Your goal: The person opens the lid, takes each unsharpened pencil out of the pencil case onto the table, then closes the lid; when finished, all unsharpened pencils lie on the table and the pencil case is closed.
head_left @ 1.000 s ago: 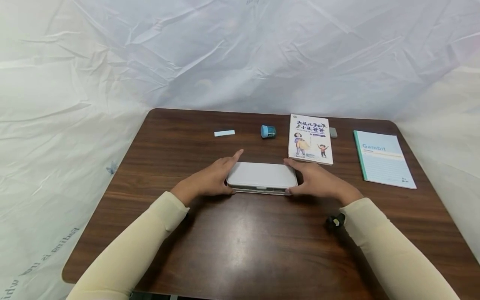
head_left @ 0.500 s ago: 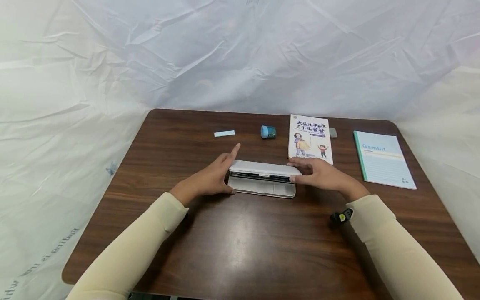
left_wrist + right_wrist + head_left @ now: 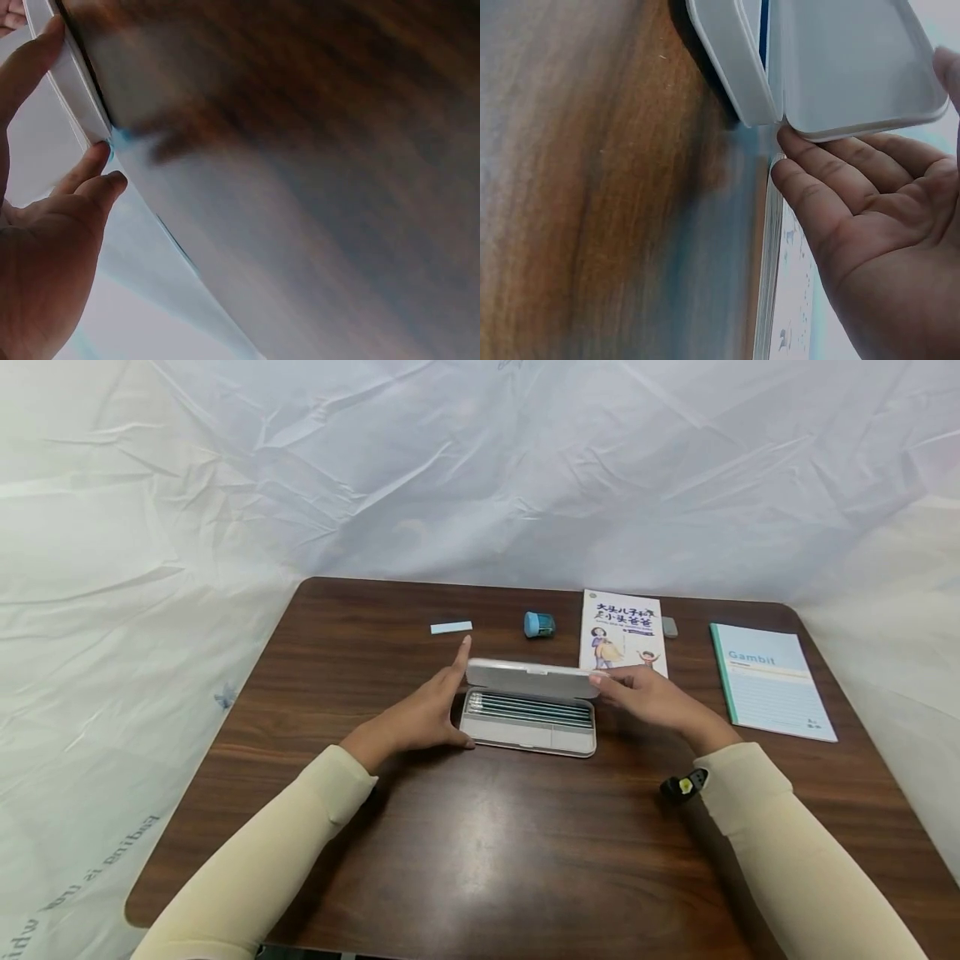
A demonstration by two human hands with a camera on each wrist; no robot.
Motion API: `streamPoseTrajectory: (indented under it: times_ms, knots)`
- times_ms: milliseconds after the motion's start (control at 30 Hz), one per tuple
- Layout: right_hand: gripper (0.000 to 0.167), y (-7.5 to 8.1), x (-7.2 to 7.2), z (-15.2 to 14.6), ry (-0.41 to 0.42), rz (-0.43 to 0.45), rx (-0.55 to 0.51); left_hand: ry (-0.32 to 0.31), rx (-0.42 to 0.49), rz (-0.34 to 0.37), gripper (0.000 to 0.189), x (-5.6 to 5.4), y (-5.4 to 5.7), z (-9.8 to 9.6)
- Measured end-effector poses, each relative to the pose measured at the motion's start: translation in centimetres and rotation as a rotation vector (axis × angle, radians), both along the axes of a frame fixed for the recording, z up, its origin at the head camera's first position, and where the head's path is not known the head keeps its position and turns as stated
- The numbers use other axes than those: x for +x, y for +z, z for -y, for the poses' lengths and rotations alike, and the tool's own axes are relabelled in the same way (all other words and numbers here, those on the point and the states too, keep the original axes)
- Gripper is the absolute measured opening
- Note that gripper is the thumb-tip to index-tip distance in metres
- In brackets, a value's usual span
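Observation:
A white pencil case (image 3: 525, 739) lies on the table with its lid (image 3: 534, 677) raised and tilted back. Several dark green pencils (image 3: 532, 708) lie side by side in its rear compartment; the front compartments show bare. My left hand (image 3: 420, 714) spans the case's left end, thumb at the front corner and fingers at the back corner, index finger pointing up. With my right hand (image 3: 648, 697) I hold the lid's right end, thumb over its edge and fingers behind it. The right wrist view shows those fingers (image 3: 840, 169) along the lid's outer side.
Behind the case stand a light blue strip (image 3: 452, 627) and a blue pencil sharpener (image 3: 538, 625). A picture book (image 3: 621, 627) lies just behind my right hand, with a small grey block (image 3: 669, 627) beside it. The Gambit notebook (image 3: 772, 681) is farther right on the brown table (image 3: 480, 860).
The lid has swung from nearly closed to raised, uncovering the pencils. My right hand has moved up and back with it, while my left hand has stayed at the case's left end.

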State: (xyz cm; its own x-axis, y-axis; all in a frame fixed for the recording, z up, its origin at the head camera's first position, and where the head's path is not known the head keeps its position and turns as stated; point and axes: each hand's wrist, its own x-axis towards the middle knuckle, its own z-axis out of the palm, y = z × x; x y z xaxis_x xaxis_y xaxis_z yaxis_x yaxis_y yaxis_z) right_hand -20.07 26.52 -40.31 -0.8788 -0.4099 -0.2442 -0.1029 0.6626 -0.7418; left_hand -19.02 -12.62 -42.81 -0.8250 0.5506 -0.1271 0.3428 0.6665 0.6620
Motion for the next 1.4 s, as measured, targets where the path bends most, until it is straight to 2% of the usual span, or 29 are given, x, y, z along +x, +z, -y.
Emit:
streamPoseTrajectory:
  times_ms: [433,633,767,867,1000,1100,1167,1267,1400]
  knots:
    - [0.081,-0.5,-1.3,0.8,-0.115,0.165,-0.050,-0.050,-0.052,-0.035,0.158,0.1,0.3,-0.4]
    - [0.083,-0.3,-1.5,1.5,-0.149,0.178,-0.058,-0.055,-0.075,-0.021,0.155,-0.1,0.5,-0.5]
    - [0.080,-0.2,-1.2,1.6,-0.139,0.115,-0.008,-0.044,-0.074,0.000,0.156,-0.2,0.5,-0.5]
    - [0.078,0.0,-0.6,1.3,-0.139,-0.009,0.056,-0.042,-0.069,0.000,0.156,-0.3,0.5,-0.4]
    - [0.075,0.5,0.7,1.2,-0.236,-0.205,0.039,-0.047,-0.069,-0.010,0.157,-0.4,0.6,-0.4]
    - [0.066,0.8,1.8,1.5,-0.339,-0.324,-0.047,-0.046,-0.077,-0.005,0.157,-0.5,0.6,-0.4]
    - [0.059,1.0,2.5,1.8,-0.374,-0.385,-0.088,-0.044,-0.079,0.001,0.157,-0.5,0.7,-0.4]
    - [0.049,1.3,3.1,2.2,-0.350,-0.402,-0.141,-0.043,-0.080,0.006,0.158,-0.5,0.7,-0.4]
    - [0.040,0.9,3.3,2.7,-0.219,-0.323,-0.144,-0.042,-0.078,0.004,0.159,-0.6,0.8,-0.4]
